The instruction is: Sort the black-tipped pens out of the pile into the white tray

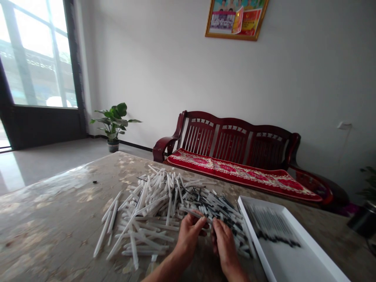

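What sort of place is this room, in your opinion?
Probably a home sitting room used for small handwork: a dark wooden bench with a red cushion and a potted plant stand near the wall, while a heap of white pen-like sticks lies on the table.

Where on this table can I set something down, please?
Bare table lies left of the white pen heap and behind it, before the red bench cushion. Crowded: around the left hand and right hand, up to the white tray.

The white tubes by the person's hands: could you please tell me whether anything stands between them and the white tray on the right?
Yes: more loose white tubes from the heap lie between the right hand and the white tray, reaching up to its raised rim.
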Available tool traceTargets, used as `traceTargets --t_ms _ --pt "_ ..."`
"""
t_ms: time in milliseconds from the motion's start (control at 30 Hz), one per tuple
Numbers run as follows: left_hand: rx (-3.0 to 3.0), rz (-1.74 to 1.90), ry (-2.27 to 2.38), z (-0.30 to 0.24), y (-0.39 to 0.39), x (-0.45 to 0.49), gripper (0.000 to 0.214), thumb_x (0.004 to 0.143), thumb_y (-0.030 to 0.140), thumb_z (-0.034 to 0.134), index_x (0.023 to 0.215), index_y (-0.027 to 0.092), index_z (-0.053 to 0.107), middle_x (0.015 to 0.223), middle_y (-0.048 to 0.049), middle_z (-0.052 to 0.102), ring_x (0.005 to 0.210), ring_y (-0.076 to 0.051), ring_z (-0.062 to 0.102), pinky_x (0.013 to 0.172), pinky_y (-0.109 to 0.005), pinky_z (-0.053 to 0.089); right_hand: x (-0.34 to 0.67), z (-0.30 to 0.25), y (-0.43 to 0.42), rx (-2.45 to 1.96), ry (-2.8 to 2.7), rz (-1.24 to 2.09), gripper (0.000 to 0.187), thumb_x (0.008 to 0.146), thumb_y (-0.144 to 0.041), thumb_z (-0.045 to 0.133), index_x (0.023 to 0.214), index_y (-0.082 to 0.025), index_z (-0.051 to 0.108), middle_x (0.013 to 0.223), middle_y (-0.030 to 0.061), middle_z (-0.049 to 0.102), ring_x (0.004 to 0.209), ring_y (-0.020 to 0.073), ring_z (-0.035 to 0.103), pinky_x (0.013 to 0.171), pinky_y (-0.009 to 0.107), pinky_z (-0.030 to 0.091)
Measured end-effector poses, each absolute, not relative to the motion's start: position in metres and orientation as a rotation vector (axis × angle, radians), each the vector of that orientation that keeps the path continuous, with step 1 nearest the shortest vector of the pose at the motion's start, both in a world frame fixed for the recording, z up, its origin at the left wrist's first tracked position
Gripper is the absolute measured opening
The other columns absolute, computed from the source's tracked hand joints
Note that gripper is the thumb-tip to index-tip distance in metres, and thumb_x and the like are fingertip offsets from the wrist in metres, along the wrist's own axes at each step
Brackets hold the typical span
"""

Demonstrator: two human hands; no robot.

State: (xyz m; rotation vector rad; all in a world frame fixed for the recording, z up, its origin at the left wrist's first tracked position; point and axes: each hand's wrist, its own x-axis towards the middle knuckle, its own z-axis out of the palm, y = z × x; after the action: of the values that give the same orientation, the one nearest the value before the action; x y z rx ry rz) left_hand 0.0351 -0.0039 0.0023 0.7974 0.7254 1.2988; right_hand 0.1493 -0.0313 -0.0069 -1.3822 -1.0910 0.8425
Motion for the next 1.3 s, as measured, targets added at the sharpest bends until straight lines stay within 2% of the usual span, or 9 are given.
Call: traceTargets --t_ms 133,333,433,567,700,800,900,1067,1300 --pt "0.955 1.343 0.667 0.006 -0.006 0.035 0.040 0.058 0.048 0.083 0.069 0.015 0.063 0.060 -0.0005 0.062 0.056 -0.013 0.057 0.047 -0.021 0.044 0.143 -0.004 -0.032 -1.366 -0.849 1.096 0.050 0.076 -0.068 0.053 0.057 -0.023 0.045 0.042 -0.0073 0.040 0.030 0.0066 0.028 0.031 0.020 0.017" --pt "0.934 1.148 0.610 0.008 -0.006 0.037 0.043 0.055 0.047 0.085 0.075 0.015 0.064 0.065 -0.0023 0.067 0.055 -0.014 0.061 0.045 -0.021 0.044 0.155 -0.002 -0.032 -1.250 -0.839 1.073 0.051 0.076 -0.063 0.052 0.049 -0.022 0.039 0.037 -0.0089 0.034 0.029 0.0045 0.025 0.032 0.018 0.015" --pt "0.842 0.916 0.628 0.008 -0.003 0.032 0.048 0.066 0.060 0.072 0.076 0.013 0.066 0.059 -0.0027 0.066 0.041 -0.008 0.051 0.036 -0.016 0.029 0.162 0.000 -0.034 -1.220 -0.895 1.058 0.052 0.078 -0.061 0.050 0.047 -0.022 0.038 0.037 -0.0087 0.032 0.031 0.0049 0.024 0.034 0.019 0.016" --pt "0.770 0.504 0.538 0.011 -0.004 0.020 0.066 0.076 0.074 0.051 0.066 0.010 0.068 0.041 -0.0011 0.053 0.028 -0.003 0.035 0.031 -0.017 0.009 0.162 0.004 -0.037 -1.294 -0.990 0.969 0.046 0.077 -0.058 0.056 0.051 -0.023 0.041 0.042 -0.0078 0.037 0.036 0.0080 0.030 0.034 0.021 0.022" --pt "0.848 0.536 0.467 0.011 -0.009 0.017 0.042 0.071 0.053 0.074 0.073 0.011 0.070 0.051 -0.0026 0.061 0.033 -0.004 0.041 0.032 -0.017 0.021 0.166 0.003 -0.035 -1.380 -1.147 0.800 0.042 0.083 -0.061 0.048 0.061 -0.025 0.050 0.049 -0.0043 0.049 0.041 0.0136 0.043 0.039 0.025 0.034" --pt "0.739 0.755 0.500 0.010 -0.004 0.021 0.037 0.065 0.047 0.081 0.074 0.014 0.068 0.065 -0.0022 0.066 0.042 -0.004 0.049 0.037 -0.014 0.031 0.175 -0.002 -0.034 -1.541 -1.399 0.509 0.038 0.088 -0.055 0.043 0.072 -0.025 0.058 0.062 0.0001 0.060 0.055 0.0181 0.057 0.051 0.028 0.042" --pt "0.615 1.002 0.550 0.009 0.007 0.023 0.039 0.058 0.045 0.086 0.075 0.015 0.067 0.075 -0.0003 0.068 0.050 -0.004 0.054 0.044 -0.013 0.039 0.181 -0.010 -0.037 -1.730 -1.654 0.085 0.022 0.088 -0.039 0.052 0.075 -0.025 0.062 0.078 0.0027 0.066 0.072 0.0204 0.064 0.060 0.028 0.042" --pt "0.526 1.158 0.631 0.006 0.015 0.024 0.036 0.059 0.039 0.087 0.080 0.015 0.070 0.074 -0.0001 0.067 0.055 -0.006 0.057 0.052 -0.016 0.046 0.177 -0.022 -0.037 -1.920 -1.875 -0.346 0.004 0.081 -0.027 0.062 0.078 -0.025 0.064 0.086 0.0047 0.067 0.072 0.0204 0.067 0.056 0.027 0.040" --pt "0.524 1.293 0.791 -0.006 0.018 0.025 0.038 0.055 0.038 0.088 0.082 0.016 0.071 0.078 -0.0035 0.072 0.063 -0.011 0.065 0.056 -0.020 0.049 0.180 -0.031 -0.032 -1.918 -1.835 -0.481 0.023 0.093 -0.026 0.043 0.080 -0.024 0.061 0.087 0.0073 0.067 0.073 0.0220 0.068 0.052 0.029 0.039"
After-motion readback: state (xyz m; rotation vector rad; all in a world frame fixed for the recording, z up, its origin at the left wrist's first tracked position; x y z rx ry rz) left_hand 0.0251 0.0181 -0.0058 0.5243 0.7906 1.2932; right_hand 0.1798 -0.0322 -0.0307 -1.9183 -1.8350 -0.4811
